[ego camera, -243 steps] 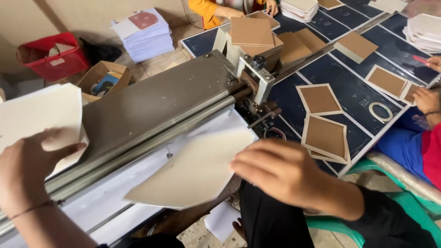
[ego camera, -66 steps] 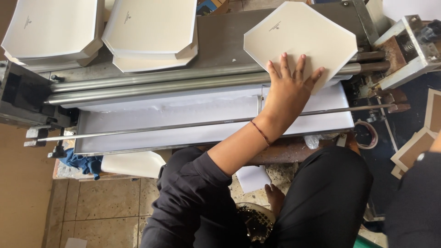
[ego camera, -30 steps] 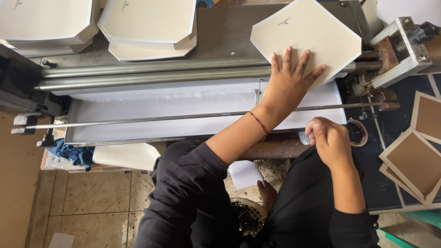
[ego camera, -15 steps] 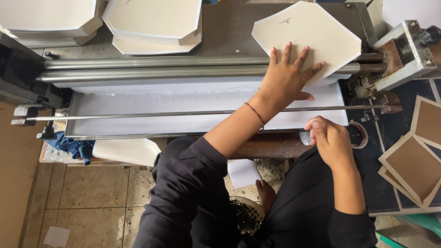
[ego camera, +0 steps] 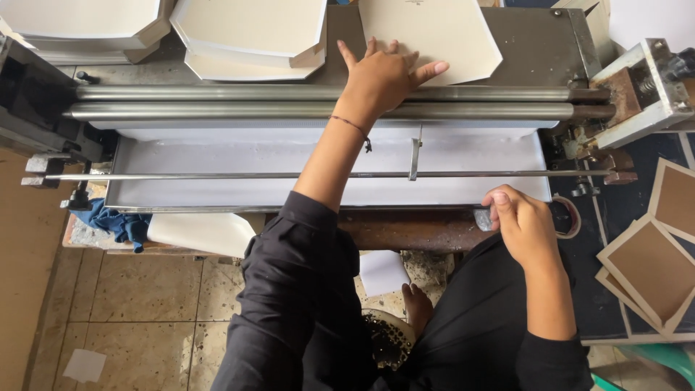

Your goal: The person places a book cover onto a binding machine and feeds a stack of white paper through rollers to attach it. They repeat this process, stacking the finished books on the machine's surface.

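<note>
Workshop floor & surrounds, seen from above.
Beige tiled floor (ego camera: 137, 304) w/ dark grout, paper scrap (ego camera: 85, 364) lower left; blue rag (ego camera: 116, 223) at bench edge; tan board (ego camera: 29, 275) along left side; dark blue mat (ego camera: 615, 289) at right; even daylight.

cream card sheet (ego camera: 434, 32) | grey steel rollers (ego camera: 217, 101) | blue rag (ego camera: 116, 224) | brown boards (ego camera: 655, 268)

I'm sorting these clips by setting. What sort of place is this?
Probably a small box-making or paper-finishing workshop: a roller machine on a bench, stacks of cut white card, and brown-faced boards laid out. The left hand presses a white sheet.
</note>
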